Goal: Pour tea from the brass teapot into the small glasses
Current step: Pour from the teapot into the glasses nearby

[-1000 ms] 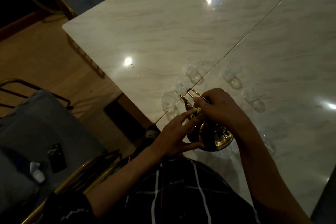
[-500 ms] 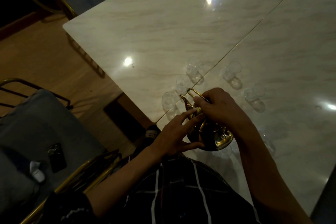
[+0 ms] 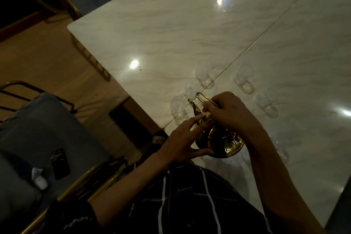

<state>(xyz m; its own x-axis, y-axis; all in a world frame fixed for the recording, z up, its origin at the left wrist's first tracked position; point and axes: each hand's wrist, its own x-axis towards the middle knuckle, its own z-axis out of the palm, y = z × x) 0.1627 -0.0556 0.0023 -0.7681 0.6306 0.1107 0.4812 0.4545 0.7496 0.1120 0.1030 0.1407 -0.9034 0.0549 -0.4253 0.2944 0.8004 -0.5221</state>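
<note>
**Hands on teapot, tilt held, almost no change**

Both hands on the brass teapot (image 3: 218, 138): my right hand (image 3: 229, 112) is clamped round its upper part by the thin wire handle, my left hand (image 3: 182, 140) has fingers spread flat against the belly, not closed. Versus a second ago, nearly nothing moved; the pot sits at the same lean, spout toward 11 o'clock over the nearest small glass (image 3: 177, 104). I read that as a pour being held steady; no stream visible, too dim to tell the fill.

Teapot: polished brass, round belly, flared foot, curved narrow spout. Glasses: clear, thin-walled, in a loose arc from 11 to 2 o'clock. Surface (image 3: 171, 34): glossy pale marble look, seam running diagonally.
</note>
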